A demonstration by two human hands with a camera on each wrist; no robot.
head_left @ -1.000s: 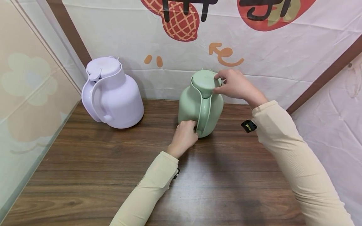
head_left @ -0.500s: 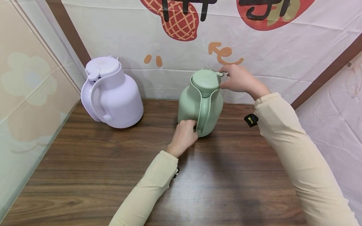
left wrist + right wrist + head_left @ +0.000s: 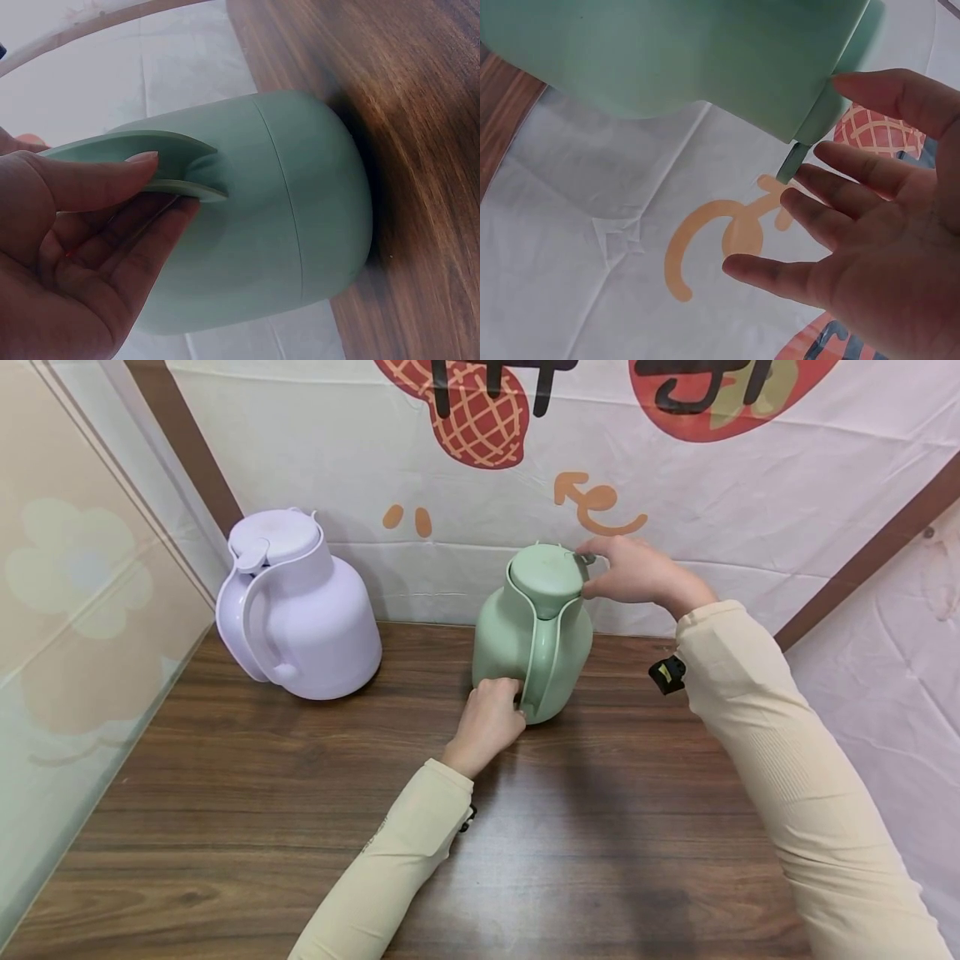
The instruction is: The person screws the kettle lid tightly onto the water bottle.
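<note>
A sage-green vacuum jug [image 3: 498, 627] stands upright on the wooden table, its handle toward me. My left hand [image 3: 489, 722] grips the lower part of that handle [image 3: 176, 187], thumb on one side and fingers on the other. At the jug's top, my right hand [image 3: 637, 575] is at the right edge of the round lid [image 3: 547, 568]. In the right wrist view its fingers are spread and mostly straight. The thumb tip touches the lid's edge, while fingertips lie at a small tab [image 3: 793, 161] projecting from the lid. The lid sits in the jug's mouth.
A lilac jug [image 3: 322, 618] of similar shape stands at the back left, lid on. Behind both jugs hangs a white printed cloth [image 3: 465, 581]. A pale curtain [image 3: 82, 635] borders the left side of the brown table [image 3: 247, 827].
My right hand has shifted slightly right along the lid, and the tab now shows beneath its fingers. The left hand and both jugs have stayed in place.
</note>
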